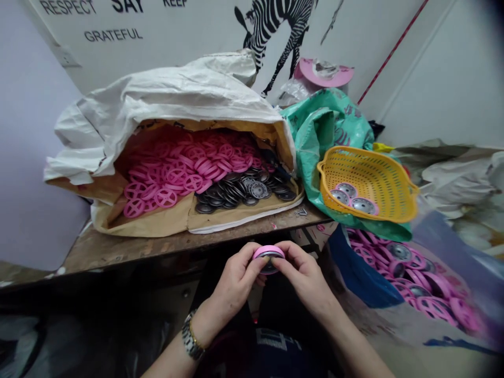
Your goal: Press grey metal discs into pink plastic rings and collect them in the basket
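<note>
Between my two hands is a small toy wheel, a pink ring with a dark grey disc in it. My left hand pinches its left side, thumb on the disc. On the right side, my right hand grips it the same way. The fingers behind the wheel are partly hidden. Ahead on the bench lies an open white sack with a brown lining. Inside it are a heap of pink spoked rings and a pile of dark grey discs.
A yellow basket holding 3 pink-rimmed wheels rests on a green bag at the right. Below it, another sack holds many pink rings and wheels. The wooden bench edge runs just beyond my hands.
</note>
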Motion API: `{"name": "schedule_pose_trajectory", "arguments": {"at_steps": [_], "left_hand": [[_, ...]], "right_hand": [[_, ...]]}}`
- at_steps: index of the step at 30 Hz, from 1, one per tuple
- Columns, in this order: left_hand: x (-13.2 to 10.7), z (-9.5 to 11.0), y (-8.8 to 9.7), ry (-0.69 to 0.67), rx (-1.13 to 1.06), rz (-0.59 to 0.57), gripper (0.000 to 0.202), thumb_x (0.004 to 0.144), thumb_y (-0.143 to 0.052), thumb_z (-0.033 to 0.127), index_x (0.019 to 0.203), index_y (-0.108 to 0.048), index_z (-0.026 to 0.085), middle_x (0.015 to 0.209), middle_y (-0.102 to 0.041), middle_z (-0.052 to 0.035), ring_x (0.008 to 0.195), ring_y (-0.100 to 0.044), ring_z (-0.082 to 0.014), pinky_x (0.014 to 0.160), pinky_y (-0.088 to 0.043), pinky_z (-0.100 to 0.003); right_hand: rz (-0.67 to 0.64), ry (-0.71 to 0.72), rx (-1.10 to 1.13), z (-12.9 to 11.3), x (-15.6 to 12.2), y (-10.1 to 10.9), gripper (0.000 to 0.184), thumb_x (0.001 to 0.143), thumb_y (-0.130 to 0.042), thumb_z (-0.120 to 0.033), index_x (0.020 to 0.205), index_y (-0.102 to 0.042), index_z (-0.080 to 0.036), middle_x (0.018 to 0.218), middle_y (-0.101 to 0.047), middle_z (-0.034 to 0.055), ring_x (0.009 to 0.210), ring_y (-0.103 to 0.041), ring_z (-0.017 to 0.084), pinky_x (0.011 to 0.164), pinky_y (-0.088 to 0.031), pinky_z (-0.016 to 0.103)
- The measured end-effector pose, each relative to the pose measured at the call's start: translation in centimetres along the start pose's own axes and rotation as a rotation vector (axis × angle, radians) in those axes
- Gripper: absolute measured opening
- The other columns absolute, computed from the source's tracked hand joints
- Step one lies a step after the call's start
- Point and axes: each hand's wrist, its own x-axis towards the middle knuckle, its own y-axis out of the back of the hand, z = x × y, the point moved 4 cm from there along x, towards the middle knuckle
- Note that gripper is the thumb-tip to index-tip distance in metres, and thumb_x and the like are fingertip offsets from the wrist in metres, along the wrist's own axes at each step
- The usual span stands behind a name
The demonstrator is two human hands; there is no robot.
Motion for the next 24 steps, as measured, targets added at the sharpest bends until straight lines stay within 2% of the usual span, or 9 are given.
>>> {"name": "schedule_pose_trajectory", "arguments": {"at_steps": [4, 9, 11, 13, 15, 18, 21, 24], "left_hand": [[-0.7, 0.5, -0.5, -0.086, 0.134, -0.001, 0.028, 0.097, -0.046, 0.040, 0.098, -0.062, 0.016, 0.082, -0.057, 0.0004, 0.064, -0.057, -0.0096, 0.057, -0.049, -0.020], [-1.1, 0.1, -1.3, -0.151, 0.233, 0.059, 0.031, 0.098, -0.044, 0.042, 0.089, -0.060, 0.016, 0.074, -0.053, 0.0025, 0.055, -0.051, -0.0072, 0.052, -0.042, -0.018], [-1.0, -0.1, -1.6, -0.142, 0.239, 0.065, 0.032, 0.097, -0.044, 0.043, 0.088, -0.059, 0.016, 0.072, -0.052, 0.0029, 0.053, -0.050, -0.0071, 0.050, -0.041, -0.018], [-0.9, -0.1, -1.7, -0.094, 0.228, 0.023, 0.033, 0.097, -0.043, 0.045, 0.088, -0.058, 0.017, 0.071, -0.052, 0.0032, 0.053, -0.053, -0.0081, 0.049, -0.042, -0.018], [-0.9, -0.1, -1.8, -0.046, 0.220, -0.055, 0.032, 0.097, -0.042, 0.044, 0.093, -0.058, 0.017, 0.073, -0.054, 0.0026, 0.056, -0.056, -0.0097, 0.051, -0.045, -0.019], [-1.3, 0.0, -1.8, -0.020, 0.217, -0.154, 0.025, 0.095, -0.049, 0.039, 0.110, -0.056, 0.021, 0.083, -0.059, 0.0021, 0.062, -0.061, -0.0110, 0.057, -0.050, -0.021], [-1.7, -0.3, -1.9, -0.003, 0.160, -0.175, 0.032, 0.092, -0.055, 0.034, 0.121, -0.051, 0.023, 0.084, -0.060, 0.0029, 0.063, -0.062, -0.0113, 0.059, -0.053, -0.021], [-1.8, -0.4, -2.1, -0.004, 0.094, -0.156, 0.029, 0.093, -0.053, 0.034, 0.119, -0.052, 0.021, 0.080, -0.060, 0.0031, 0.061, -0.062, -0.0112, 0.056, -0.053, -0.021]], "right_hand": [[0.005, 0.082, -0.103, -0.6, -1.4, -0.2, 0.015, 0.089, -0.059, -0.033, 0.090, -0.066, -0.020, 0.081, -0.063, -0.0013, 0.079, -0.056, 0.015, 0.073, -0.042, 0.025], [0.111, 0.162, -0.152, -0.6, -2.6, 0.0, 0.015, 0.090, -0.057, -0.030, 0.082, -0.065, -0.019, 0.073, -0.057, -0.0024, 0.071, -0.052, 0.013, 0.067, -0.039, 0.024], [0.132, 0.159, -0.135, -0.4, -2.8, 0.1, 0.017, 0.090, -0.058, -0.031, 0.081, -0.064, -0.019, 0.072, -0.057, -0.0024, 0.070, -0.052, 0.013, 0.066, -0.039, 0.024], [0.139, 0.131, -0.103, 0.1, -2.9, 0.2, 0.018, 0.089, -0.059, -0.033, 0.079, -0.065, -0.019, 0.071, -0.057, -0.0020, 0.070, -0.052, 0.014, 0.066, -0.040, 0.024], [0.142, 0.093, -0.055, 0.7, -2.8, 0.4, 0.019, 0.087, -0.061, -0.035, 0.079, -0.065, -0.019, 0.072, -0.058, -0.0015, 0.071, -0.053, 0.014, 0.066, -0.041, 0.025], [0.178, 0.055, 0.023, 1.2, -2.7, 0.7, 0.022, 0.083, -0.064, -0.040, 0.079, -0.066, -0.018, 0.072, -0.060, -0.0010, 0.071, -0.054, 0.015, 0.066, -0.042, 0.025], [0.185, 0.043, 0.058, 1.0, -2.9, 1.0, 0.023, 0.082, -0.066, -0.042, 0.081, -0.066, -0.018, 0.073, -0.061, -0.0008, 0.071, -0.054, 0.015, 0.067, -0.042, 0.025], [0.128, 0.045, 0.035, 0.3, -3.3, 1.1, 0.021, 0.084, -0.064, -0.040, 0.084, -0.067, -0.019, 0.076, -0.062, -0.0009, 0.072, -0.054, 0.015, 0.068, -0.044, 0.026]]}}
